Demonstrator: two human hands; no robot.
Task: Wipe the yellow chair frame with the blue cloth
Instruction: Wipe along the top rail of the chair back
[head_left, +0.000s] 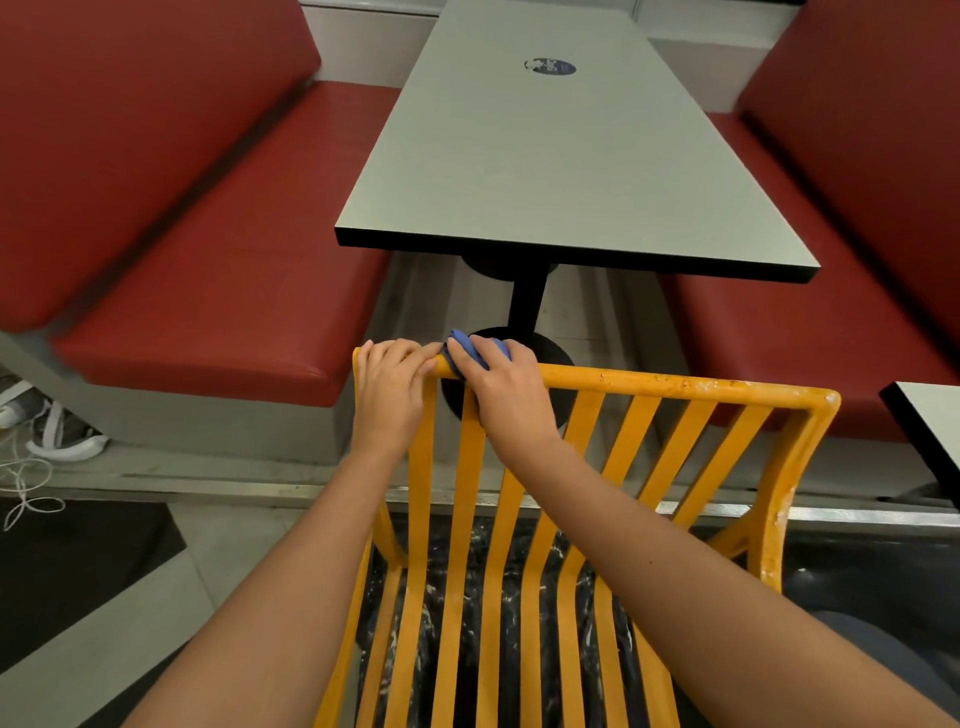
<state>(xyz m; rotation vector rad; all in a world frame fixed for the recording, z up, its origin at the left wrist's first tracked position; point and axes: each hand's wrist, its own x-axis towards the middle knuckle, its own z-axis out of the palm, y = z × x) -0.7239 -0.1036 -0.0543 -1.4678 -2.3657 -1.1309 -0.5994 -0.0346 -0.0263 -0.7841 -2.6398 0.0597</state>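
Nearest you, the slatted seat and back of the yellow chair frame (498, 519) rise to its top rail, and everything that matters sits at the left end of that rail. Your left hand (390, 396) is curled over the rail's left corner, gripping it; your right hand (503, 387) lies just beside it, touching it at the fingertips, fingers wrapped over the blue cloth (470, 349), which is bunched on top of the rail with only a small fold showing past your knuckles. That bunching is the first risk: a wad that small may skid along the tube and clean only the crown, leaving the underside and the slat tops untouched. The second is the chair itself; if you push hard toward the right corner while your left grip loosens, the frame may tip or scrape on the floor. The paint looks glossy orange-yellow, but right of your hands the rail carries white flecks and chips that thicken at the right corner and down the right upright, so those patches will likely need more pressure. Beyond the rail stands the grey table (571, 171) on a black pedestal, flanked by red booth seats (218, 291).
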